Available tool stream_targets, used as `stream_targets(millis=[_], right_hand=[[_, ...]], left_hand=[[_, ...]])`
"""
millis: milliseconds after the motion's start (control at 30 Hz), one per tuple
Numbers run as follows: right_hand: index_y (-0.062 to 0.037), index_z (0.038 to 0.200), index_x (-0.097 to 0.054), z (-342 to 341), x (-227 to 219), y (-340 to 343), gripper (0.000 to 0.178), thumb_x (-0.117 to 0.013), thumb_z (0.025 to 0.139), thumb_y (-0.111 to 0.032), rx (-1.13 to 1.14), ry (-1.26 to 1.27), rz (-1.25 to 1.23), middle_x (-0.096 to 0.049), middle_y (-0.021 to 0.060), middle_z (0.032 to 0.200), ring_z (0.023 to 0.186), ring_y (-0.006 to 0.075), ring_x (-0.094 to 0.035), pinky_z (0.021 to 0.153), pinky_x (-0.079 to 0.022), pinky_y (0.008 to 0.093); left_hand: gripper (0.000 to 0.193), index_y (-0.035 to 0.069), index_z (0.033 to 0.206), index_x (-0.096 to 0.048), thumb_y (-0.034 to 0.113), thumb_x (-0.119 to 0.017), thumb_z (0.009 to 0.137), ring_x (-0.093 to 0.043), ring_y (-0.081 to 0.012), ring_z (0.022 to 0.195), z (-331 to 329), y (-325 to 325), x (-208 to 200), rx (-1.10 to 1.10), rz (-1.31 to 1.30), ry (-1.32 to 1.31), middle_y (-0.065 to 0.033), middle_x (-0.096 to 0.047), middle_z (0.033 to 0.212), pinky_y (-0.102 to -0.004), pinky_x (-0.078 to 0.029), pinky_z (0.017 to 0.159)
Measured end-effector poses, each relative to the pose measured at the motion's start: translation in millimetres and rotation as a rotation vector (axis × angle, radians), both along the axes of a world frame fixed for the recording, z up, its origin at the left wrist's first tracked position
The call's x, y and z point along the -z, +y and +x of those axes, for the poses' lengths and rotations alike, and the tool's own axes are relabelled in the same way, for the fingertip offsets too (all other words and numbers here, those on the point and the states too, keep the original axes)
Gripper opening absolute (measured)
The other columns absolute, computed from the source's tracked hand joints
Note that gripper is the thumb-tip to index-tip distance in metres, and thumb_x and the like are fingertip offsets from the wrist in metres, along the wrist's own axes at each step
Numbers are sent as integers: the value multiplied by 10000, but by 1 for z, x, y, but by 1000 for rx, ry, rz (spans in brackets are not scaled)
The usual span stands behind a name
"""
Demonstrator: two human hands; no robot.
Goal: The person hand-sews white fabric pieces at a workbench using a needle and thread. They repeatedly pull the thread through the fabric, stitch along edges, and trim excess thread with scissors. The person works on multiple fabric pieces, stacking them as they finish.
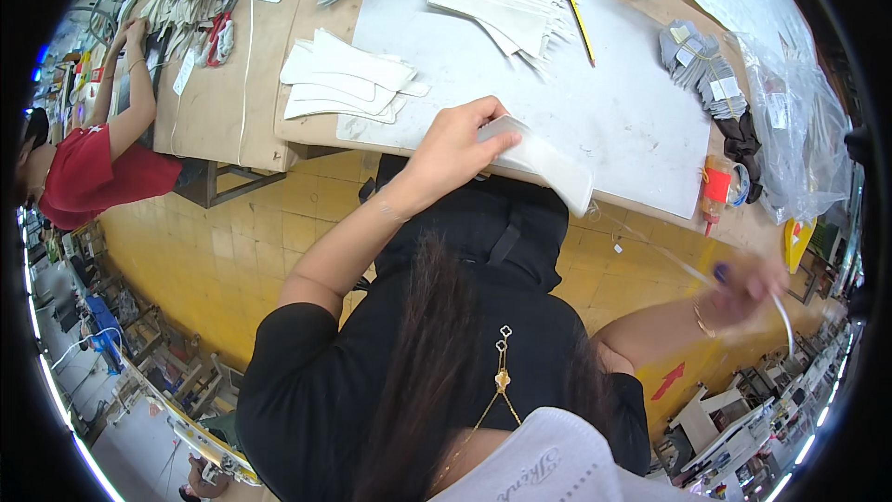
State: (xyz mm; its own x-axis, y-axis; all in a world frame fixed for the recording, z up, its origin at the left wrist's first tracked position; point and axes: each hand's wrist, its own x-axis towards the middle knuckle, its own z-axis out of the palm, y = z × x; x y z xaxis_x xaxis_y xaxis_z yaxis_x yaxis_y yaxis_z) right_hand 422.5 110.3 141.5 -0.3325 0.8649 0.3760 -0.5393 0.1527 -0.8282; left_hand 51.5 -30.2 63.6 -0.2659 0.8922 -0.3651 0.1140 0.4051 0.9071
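Note:
My left hand (465,144) is closed on a pale, curved flat piece (548,163), pinched at its upper end between thumb and fingers. The piece hangs over the near table edge; whether it is one layer or several I cannot tell. Far out to the lower right, my right hand (748,290) is blurred by motion. A thin white strip (788,321) passes through its fingers, and a thin line runs from near the piece's lower end toward this hand. Something small and dark blue (720,271) shows at the fingers. Similar pale pieces lie fanned out (339,79) beyond my left hand.
More pale pieces (492,5) and a yellow pencil (576,19) lie on the white sheet (632,121). Bundled grey pieces (701,70), a red-labelled bottle (715,188) and clear plastic (790,121) line the right side. Another person in red (102,167) works at the left.

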Motion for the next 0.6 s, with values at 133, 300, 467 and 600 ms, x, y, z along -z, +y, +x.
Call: stream_targets(millis=[133,300,467,600], right_hand=[[-38,917,-702,-106,55,-6,54,-706,941,-85,-200,-633,-359,-580,-12,630,453,21,-400,405,-271,202],[-22,937,-711,-202,92,-6,218,-724,942,-239,-470,-979,-392,-704,7,743,483,14,-406,424,-323,197],[-24,873,-718,-229,109,-3,230,-712,928,-247,-497,-1166,-260,-724,26,732,524,37,-493,474,-402,210],[-10,855,-717,-230,112,1,239,-708,920,-240,-517,-1243,-191,-732,49,720,533,50,-527,481,-426,227]], left_hand=[[317,37,1104,-688,163,-801,836,-619,-356,989,5,0,44,-159,388,974,-132,-672,1103,-407,-480,905],[317,51,1190,-692,102,-729,879,-592,-275,1140,0,-23,71,120,482,1019,-74,-651,1223,-424,-433,972],[326,57,1189,-703,140,-747,877,-591,-237,1150,0,-24,81,130,498,1090,-54,-655,1235,-399,-409,958],[335,64,1189,-706,154,-759,871,-584,-223,1159,-1,-26,82,130,491,1090,-44,-654,1234,-398,-399,962]])
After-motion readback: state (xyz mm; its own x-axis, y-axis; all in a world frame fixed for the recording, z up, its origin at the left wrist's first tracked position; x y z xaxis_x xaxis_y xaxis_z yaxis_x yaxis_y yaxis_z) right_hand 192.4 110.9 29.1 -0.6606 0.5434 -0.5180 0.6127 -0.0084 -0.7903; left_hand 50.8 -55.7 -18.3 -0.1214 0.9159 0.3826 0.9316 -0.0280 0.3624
